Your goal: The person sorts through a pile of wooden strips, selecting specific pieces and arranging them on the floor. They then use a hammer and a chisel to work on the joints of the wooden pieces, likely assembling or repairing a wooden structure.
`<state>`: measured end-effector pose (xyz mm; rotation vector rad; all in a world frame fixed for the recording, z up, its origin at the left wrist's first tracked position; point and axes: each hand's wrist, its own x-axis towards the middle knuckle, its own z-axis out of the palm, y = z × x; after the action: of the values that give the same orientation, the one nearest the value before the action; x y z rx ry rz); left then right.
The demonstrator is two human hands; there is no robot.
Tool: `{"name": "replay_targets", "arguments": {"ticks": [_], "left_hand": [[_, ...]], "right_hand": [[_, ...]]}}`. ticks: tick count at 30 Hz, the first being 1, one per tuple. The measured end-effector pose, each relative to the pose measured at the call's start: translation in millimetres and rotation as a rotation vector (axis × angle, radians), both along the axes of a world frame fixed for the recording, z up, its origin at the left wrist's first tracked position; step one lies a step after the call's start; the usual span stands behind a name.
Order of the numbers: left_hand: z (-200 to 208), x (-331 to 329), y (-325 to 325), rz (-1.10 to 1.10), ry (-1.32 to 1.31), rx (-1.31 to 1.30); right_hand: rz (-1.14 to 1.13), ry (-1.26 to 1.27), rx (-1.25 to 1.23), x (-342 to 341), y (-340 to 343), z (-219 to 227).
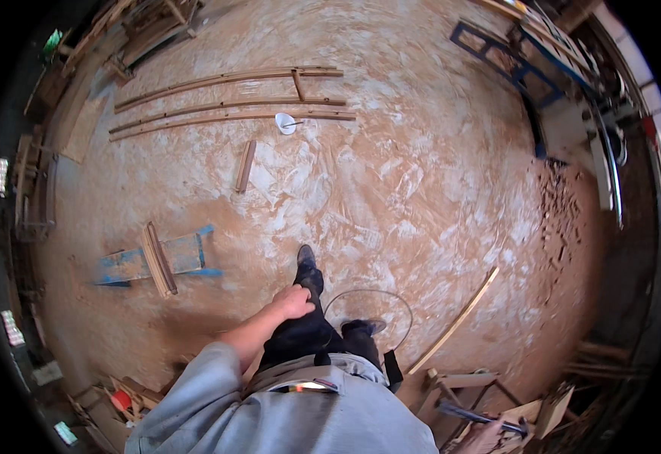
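My left hand [295,301] hangs in front of my dark trousers [293,340], its fingers curled closed with nothing seen in them. Down at the lower right, my right hand [483,436] is closed on what looks like a hammer [463,412] with a dark handle. The hammer's metal head [518,429] lies toward the right, over wooden pieces [550,412]. Part of that hand is cut off by the picture's lower edge.
A wooden frame [463,382] stands beside my right side. One long strip [455,321] and a thin loop of cord [410,310] lie on the dusty floor. Slats [158,261] rest across a blue bench [187,255]. Ahead lie long rails [232,117] and a white cup [285,124].
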<state>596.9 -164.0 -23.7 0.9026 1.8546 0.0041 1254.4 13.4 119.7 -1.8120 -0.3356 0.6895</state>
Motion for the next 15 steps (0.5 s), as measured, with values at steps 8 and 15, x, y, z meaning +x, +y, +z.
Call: {"name": "replay_targets", "arguments": {"ticks": [8, 15], "left_hand": [[-40.0, -92.2, -37.4, -0.143, -0.164, -0.034], [-94.1, -146.8, -55.6, 0.034, -0.132, 0.1]], "right_hand": [[0.98, -0.079, -0.78, -350.1, 48.0, -51.8], [2.279, -0.447, -0.651, -641.0, 88.8, -102.7]]}}
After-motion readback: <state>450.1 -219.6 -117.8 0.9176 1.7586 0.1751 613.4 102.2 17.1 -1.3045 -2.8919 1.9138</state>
